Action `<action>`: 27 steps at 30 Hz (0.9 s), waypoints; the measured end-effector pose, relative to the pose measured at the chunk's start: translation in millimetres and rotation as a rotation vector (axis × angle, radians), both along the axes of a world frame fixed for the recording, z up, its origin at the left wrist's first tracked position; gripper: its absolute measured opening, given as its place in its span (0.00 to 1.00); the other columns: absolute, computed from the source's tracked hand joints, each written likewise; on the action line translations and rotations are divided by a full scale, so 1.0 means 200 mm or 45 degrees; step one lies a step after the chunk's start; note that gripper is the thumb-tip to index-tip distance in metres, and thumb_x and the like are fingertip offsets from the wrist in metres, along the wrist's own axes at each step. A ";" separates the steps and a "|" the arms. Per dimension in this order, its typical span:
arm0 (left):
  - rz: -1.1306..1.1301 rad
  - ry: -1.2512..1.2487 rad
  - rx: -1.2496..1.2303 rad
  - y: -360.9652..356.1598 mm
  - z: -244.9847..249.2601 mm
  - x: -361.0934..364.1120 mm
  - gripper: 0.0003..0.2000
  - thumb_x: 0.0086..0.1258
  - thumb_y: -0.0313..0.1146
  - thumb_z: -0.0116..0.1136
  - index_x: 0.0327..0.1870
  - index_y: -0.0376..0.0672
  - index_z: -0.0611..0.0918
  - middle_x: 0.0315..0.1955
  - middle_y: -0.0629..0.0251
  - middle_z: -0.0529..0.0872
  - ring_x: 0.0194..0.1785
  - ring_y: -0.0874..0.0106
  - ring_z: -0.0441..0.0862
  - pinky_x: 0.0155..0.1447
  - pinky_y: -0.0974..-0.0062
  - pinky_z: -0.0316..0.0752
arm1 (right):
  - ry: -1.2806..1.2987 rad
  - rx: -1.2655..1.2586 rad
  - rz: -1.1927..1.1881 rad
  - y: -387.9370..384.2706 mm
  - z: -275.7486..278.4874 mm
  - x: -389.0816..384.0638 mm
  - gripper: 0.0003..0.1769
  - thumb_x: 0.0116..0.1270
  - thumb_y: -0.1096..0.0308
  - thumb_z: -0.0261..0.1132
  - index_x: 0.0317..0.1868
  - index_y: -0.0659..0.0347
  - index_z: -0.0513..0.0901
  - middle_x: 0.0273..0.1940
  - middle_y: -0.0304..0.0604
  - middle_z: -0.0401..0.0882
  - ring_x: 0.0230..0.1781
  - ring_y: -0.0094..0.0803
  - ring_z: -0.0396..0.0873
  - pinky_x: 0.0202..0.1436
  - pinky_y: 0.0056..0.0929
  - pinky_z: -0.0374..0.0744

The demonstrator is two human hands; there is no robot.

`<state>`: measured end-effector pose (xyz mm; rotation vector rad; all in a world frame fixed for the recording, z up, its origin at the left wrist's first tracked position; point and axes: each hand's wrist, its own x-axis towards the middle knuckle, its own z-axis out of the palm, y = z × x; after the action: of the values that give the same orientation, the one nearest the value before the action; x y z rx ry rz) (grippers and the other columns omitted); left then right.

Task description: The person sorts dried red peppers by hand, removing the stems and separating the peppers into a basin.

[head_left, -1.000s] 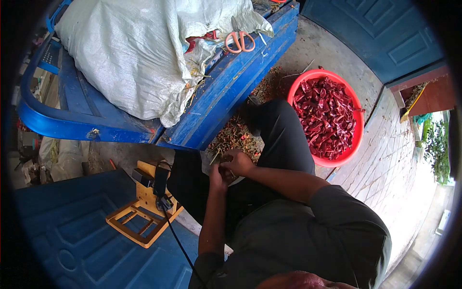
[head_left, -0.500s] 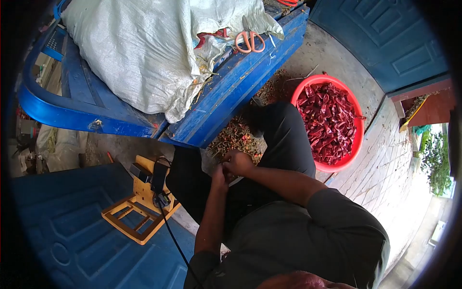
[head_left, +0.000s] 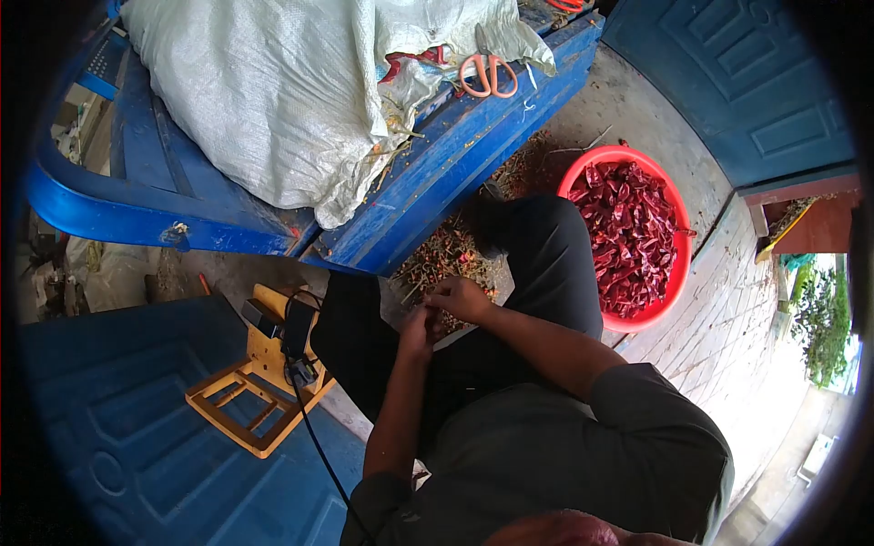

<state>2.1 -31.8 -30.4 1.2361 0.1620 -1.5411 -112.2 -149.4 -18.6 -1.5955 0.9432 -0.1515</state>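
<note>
My left hand (head_left: 416,331) and my right hand (head_left: 459,299) meet over my lap, just above the debris on the floor. The right fingers are bent and pinched against the left hand. The left fingers are curled, and their far side is hidden. Whatever lies between the hands is too small and dark to make out. Beneath and beyond them is a litter of dry stems and red bits (head_left: 446,255). To the right, a red basin (head_left: 681,273) is heaped with dried red chili peppers (head_left: 630,232).
A blue metal cart (head_left: 437,196) stands ahead, bearing a large white woven sack (head_left: 264,100) and pink-handled scissors (head_left: 488,76) near its edge. At left, a wooden stand (head_left: 264,409) with a black device and cable rests by a blue panel (head_left: 100,409). Another blue door (head_left: 728,82) is upper right.
The view has shifted slightly. My right hand has lifted a little and its fingers have changed their bend against the left hand. The hands stay together over the lap.
</note>
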 end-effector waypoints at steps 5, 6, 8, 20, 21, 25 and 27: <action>0.011 -0.001 -0.027 -0.01 0.11 -0.02 0.05 0.73 0.34 0.49 0.38 0.45 0.76 0.25 0.71 0.76 0.24 0.78 0.70 0.25 0.78 0.62 | -0.099 0.565 -0.160 -0.03 -0.01 -0.04 0.17 0.69 0.55 0.68 0.34 0.63 0.87 0.31 0.39 0.86 0.32 0.30 0.83 0.38 0.32 0.79; 0.031 -0.001 -0.021 -0.03 0.13 -0.02 0.05 0.73 0.34 0.49 0.38 0.45 0.76 0.25 0.71 0.76 0.24 0.78 0.70 0.25 0.78 0.62 | -0.128 0.795 -0.226 -0.06 -0.03 -0.05 0.17 0.71 0.56 0.65 0.34 0.64 0.86 0.32 0.40 0.85 0.32 0.31 0.82 0.39 0.32 0.79; 0.000 -0.060 -0.048 -0.06 0.15 -0.04 0.04 0.71 0.33 0.50 0.37 0.45 0.76 0.26 0.72 0.75 0.23 0.79 0.69 0.23 0.78 0.61 | -0.305 1.195 -0.311 -0.06 -0.14 -0.07 0.16 0.76 0.60 0.59 0.37 0.64 0.83 0.33 0.44 0.84 0.33 0.33 0.81 0.43 0.34 0.79; 0.134 -0.069 -0.170 0.00 0.31 0.04 0.05 0.71 0.30 0.50 0.44 0.44 0.76 0.19 0.77 0.67 0.16 0.83 0.59 0.19 0.81 0.54 | -0.336 0.961 -0.946 -0.28 0.05 -0.15 0.09 0.70 0.63 0.66 0.45 0.57 0.84 0.29 0.37 0.77 0.33 0.25 0.79 0.40 0.29 0.78; 0.147 -0.072 -0.165 0.04 0.26 0.06 0.05 0.71 0.30 0.50 0.44 0.44 0.76 0.19 0.77 0.67 0.16 0.83 0.59 0.19 0.81 0.54 | -0.212 0.825 -0.730 -0.26 0.04 -0.18 0.12 0.70 0.62 0.67 0.47 0.59 0.85 0.31 0.38 0.80 0.35 0.27 0.80 0.42 0.30 0.79; 0.126 -0.073 -0.168 0.12 0.25 0.04 0.07 0.71 0.30 0.49 0.46 0.43 0.77 0.20 0.75 0.69 0.18 0.82 0.63 0.21 0.82 0.56 | 0.207 -0.227 -0.150 -0.13 -0.07 -0.20 0.22 0.67 0.60 0.69 0.56 0.66 0.84 0.40 0.43 0.86 0.43 0.34 0.84 0.51 0.34 0.80; 0.032 -0.117 -0.221 0.07 0.28 -0.01 0.07 0.72 0.30 0.49 0.47 0.44 0.77 0.21 0.74 0.70 0.18 0.82 0.64 0.21 0.82 0.57 | 0.116 -0.302 -0.107 -0.12 0.00 -0.16 0.26 0.64 0.61 0.72 0.59 0.66 0.82 0.45 0.47 0.87 0.48 0.39 0.84 0.54 0.37 0.79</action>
<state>0.7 -17.0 25.2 1.1599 -0.0163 -1.4414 -144.8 -172.5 -18.5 -1.7925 1.0958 -0.2593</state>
